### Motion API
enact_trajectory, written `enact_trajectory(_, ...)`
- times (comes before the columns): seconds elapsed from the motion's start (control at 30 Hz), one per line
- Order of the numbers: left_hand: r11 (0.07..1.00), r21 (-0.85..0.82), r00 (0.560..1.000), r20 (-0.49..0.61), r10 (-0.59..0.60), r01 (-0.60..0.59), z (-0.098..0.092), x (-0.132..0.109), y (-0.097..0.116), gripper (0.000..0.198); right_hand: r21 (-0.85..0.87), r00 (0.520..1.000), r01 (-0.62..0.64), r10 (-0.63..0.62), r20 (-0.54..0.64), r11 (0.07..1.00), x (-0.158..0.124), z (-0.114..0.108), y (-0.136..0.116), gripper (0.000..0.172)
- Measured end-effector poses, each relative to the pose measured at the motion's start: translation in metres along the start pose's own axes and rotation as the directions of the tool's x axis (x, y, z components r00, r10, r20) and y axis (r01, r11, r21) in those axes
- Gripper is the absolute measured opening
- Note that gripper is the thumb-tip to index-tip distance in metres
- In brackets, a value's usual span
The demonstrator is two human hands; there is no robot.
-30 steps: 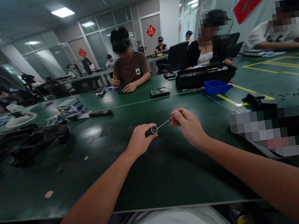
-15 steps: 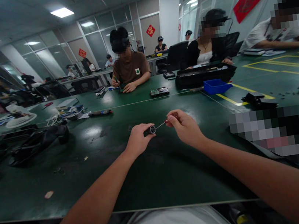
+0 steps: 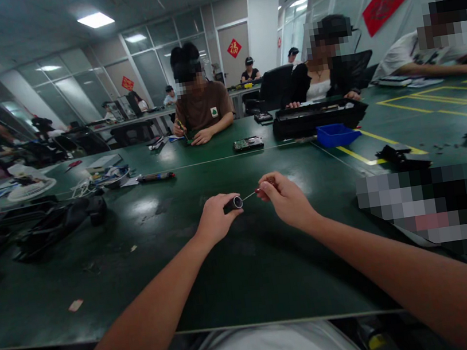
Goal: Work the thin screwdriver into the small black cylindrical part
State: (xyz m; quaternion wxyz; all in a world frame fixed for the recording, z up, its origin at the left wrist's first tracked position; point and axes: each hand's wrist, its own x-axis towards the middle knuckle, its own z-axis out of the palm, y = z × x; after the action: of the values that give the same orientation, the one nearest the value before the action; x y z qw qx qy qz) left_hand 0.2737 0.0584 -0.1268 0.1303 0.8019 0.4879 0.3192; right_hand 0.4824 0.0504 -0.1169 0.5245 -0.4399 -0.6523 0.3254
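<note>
**A:** See the left hand (image 3: 215, 219)? Its fingers are curled round a small black cylinder (image 3: 233, 204), low over the green surface (image 3: 248, 277), open end turned toward the other hand.

**B:** And the right hand (image 3: 285, 198) pinches the far end of a thin metal rod (image 3: 248, 195) between thumb and fingertips. There's something reddish in the pinch, but I can't make out what. The tip sits right at the cylinder's mouth.

**A:** From here I can't tell whether it's inside or only touching the rim.

**B:** I'd say alignment is what matters. The rod should run along the cylinder's axis, not slant across the mouth. Otherwise a shaft that thin could bend or skid off.

**A:** I'd plant both wrists on the surface too, if they aren't already; I can't tell. Any tremor goes straight to the tip.

**B:** And a light pinch. The left should do the holding and the right only the guiding. A grip nearer the tip would give more control.
</note>
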Motion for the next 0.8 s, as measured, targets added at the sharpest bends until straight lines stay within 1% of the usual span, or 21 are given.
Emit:
enact_trajectory(0.13, 1.000, 0.005, 1.000, -0.004, -0.004, 0.004, 0.001, 0.000, 0.000, 0.037, -0.056, 0.999, 0.010, -0.012, -0.048, 0.998, -0.002, -0.003, -0.005, 0.018)
enact_trajectory(0.23, 1.000, 0.003, 1.000, 0.008, -0.004, 0.004, 0.000, 0.000, 0.000, 0.036, -0.088, 0.993, 0.034, -0.043, -0.112, 0.996, -0.003, -0.006, -0.012, 0.017)
enact_trajectory(0.3, 1.000, 0.001, 1.000, 0.015, -0.002, 0.002, 0.000, 0.000, 0.000, 0.035, -0.088, 0.989, 0.059, -0.070, -0.127, 0.994, -0.004, -0.007, -0.014, 0.017)
enact_trajectory(0.4, 1.000, 0.004, 1.000, 0.027, -0.004, 0.004, 0.000, 0.000, -0.001, 0.036, -0.086, 0.991, 0.099, -0.106, -0.080, 0.991, -0.005, -0.007, -0.013, 0.018)
enact_trajectory(0.5, 1.000, 0.015, 0.999, 0.041, -0.015, 0.015, 0.000, 0.000, -0.002, 0.036, -0.148, 0.994, 0.103, -0.109, -0.029, 0.984, -0.005, -0.007, -0.010, 0.019)
enact_trajectory(0.8, 0.999, 0.032, 0.997, 0.065, -0.032, 0.030, 0.003, 0.001, -0.005, 0.035, -0.286, 0.992, 0.099, -0.118, -0.049, 0.953, -0.003, -0.008, -0.009, 0.018)
